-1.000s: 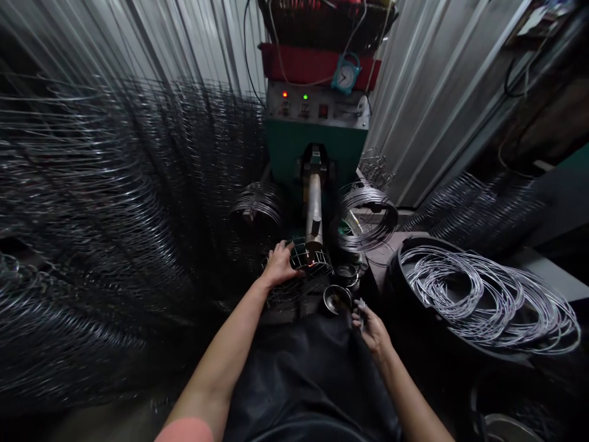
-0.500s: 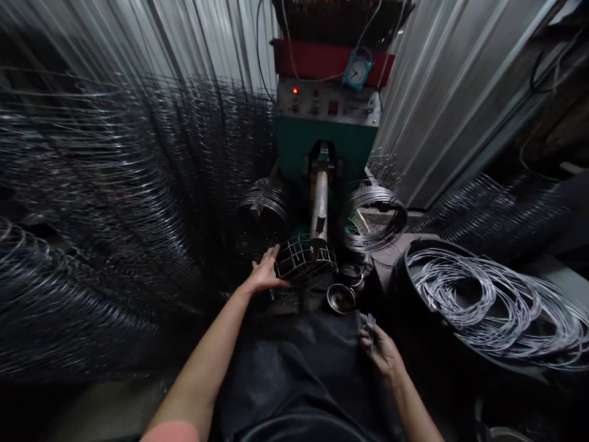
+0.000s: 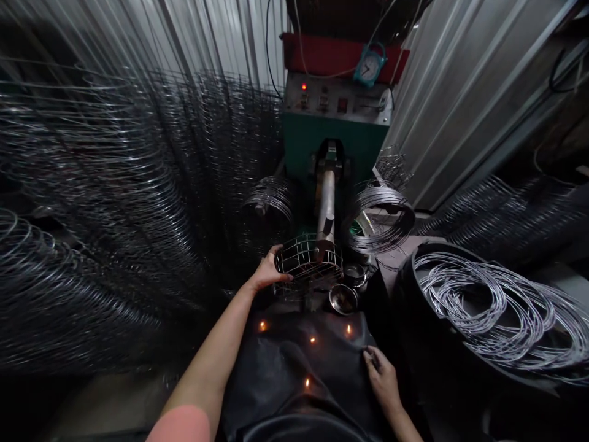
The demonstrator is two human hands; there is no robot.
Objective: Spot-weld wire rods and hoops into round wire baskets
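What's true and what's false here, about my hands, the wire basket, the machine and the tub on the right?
1. The left hand grips the wire basket by its rim. True.
2. The right hand reaches into the black tub. False: it rests on the dark apron.
3. A red light glows on the machine. True.
4. The black tub holds folded cloth. False: it holds loose wire rings.
5. The clock above the machine is yellow. False: it is blue.
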